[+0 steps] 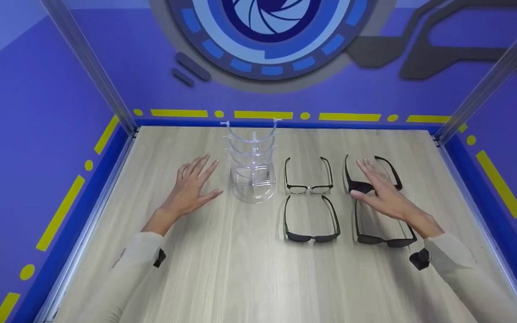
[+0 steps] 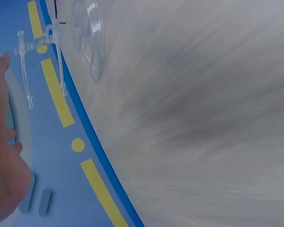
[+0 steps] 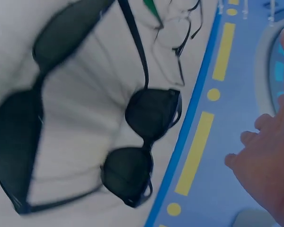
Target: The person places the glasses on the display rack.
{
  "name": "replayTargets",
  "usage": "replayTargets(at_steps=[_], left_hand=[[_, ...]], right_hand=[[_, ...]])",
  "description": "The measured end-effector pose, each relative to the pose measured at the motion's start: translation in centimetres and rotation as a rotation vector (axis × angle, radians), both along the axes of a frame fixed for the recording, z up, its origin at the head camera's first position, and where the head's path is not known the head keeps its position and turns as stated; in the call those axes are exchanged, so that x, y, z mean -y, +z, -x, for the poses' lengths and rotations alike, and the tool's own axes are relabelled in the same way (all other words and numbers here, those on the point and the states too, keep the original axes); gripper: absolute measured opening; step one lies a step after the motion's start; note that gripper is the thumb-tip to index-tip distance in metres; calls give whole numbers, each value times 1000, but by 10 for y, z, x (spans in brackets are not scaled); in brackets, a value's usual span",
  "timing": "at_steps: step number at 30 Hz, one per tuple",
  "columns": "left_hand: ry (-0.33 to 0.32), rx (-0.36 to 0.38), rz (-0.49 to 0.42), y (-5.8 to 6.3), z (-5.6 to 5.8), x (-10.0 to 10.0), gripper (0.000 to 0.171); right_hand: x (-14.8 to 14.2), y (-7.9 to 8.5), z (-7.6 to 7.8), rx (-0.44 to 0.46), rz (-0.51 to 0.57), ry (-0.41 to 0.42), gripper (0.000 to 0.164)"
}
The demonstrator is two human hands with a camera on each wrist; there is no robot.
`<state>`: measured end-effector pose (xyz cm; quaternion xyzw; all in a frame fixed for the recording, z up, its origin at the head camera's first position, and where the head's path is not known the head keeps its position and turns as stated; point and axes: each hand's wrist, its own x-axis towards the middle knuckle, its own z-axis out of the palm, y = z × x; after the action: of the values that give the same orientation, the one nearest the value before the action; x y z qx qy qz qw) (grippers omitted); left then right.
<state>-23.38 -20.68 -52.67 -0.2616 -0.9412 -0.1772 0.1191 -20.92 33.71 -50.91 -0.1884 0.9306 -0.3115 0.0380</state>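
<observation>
My left hand (image 1: 190,188), fingers spread and holding nothing, hovers left of a clear plastic glasses stand (image 1: 253,170) with several tiers. Over the right side of the table is my right hand (image 1: 384,195), its fingers extended and nothing in its grasp. It partly covers a pair of black sunglasses (image 1: 360,186) in the head view; the right wrist view shows those sunglasses (image 3: 149,116) whole. Nearer the front lie dark sunglasses (image 1: 377,240). To their left are other dark sunglasses (image 1: 312,237), with clear-lensed eyeglasses (image 1: 309,189) behind them. All the temples point toward the back.
The wood-grain table (image 1: 249,278) is bordered by a blue back wall (image 1: 119,67) with yellow marks and by blue side walls. Metal posts (image 1: 101,85) rise at the back corners. Each sleeve (image 1: 137,255) carries a small black device at the wrist.
</observation>
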Motion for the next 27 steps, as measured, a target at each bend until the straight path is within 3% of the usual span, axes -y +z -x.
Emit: replayTargets(at_steps=[5, 10, 14, 19, 23, 27], left_hand=[[-29, 110, -98, -16, -21, -18, 83], [-48, 210, -184, -28, -33, -39, 87], [-69, 265, -237, -34, -39, -53, 87], [-99, 314, -279, -41, -42, -73, 86], [-113, 364, -319, -47, -45, -89, 86], [-155, 461, -378, -51, -49, -103, 82]], right_hand=[[6, -11, -25, 98, 99, -16, 89], [12, -18, -42, 67, 215, -7, 92], [16, -24, -52, 44, 311, 16, 87], [22, -29, -64, 85, 429, 18, 79], [28, -31, -72, 128, 479, 8, 74], [34, -34, -78, 193, 483, -21, 71]])
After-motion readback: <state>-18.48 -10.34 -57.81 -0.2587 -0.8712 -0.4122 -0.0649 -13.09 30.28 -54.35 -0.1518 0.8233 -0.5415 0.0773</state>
